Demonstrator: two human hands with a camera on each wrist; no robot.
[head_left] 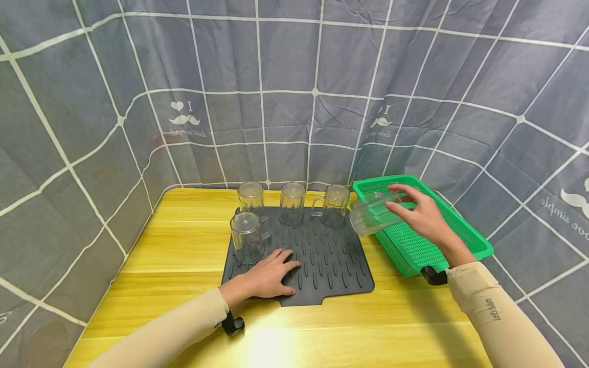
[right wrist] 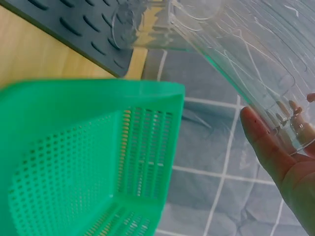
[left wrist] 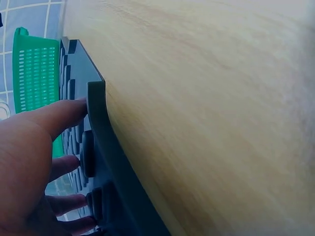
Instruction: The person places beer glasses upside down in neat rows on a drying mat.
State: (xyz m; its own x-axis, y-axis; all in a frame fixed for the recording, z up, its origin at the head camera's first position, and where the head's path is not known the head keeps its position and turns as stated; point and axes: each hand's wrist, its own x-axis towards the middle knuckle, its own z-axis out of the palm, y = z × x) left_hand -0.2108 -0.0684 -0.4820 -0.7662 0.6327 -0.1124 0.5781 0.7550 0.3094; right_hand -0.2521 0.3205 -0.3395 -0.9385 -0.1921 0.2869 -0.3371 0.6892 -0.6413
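My right hand (head_left: 421, 214) grips a clear glass mug (head_left: 374, 214) near one end, tilted over the left side of a green plastic basket (head_left: 400, 250). In the right wrist view the thumb and fingers hold the end of the mug (right wrist: 246, 64). Fingers spread, my left hand (head_left: 271, 273) rests on the black ribbed drying mat (head_left: 322, 260). On the mat stand several glass mugs: one at the front left (head_left: 247, 240), one behind it (head_left: 250, 197), one at the back middle (head_left: 292, 204) and one at the back right (head_left: 335, 207), apparently upside down.
A wooden table (head_left: 175, 266) carries the mat and basket. Grey curtain (head_left: 285, 117) with white grid lines hangs behind and at both sides. The basket has perforated walls and stands right of the mat. Dark wrist cameras (head_left: 232, 323) sit at both cuffs.
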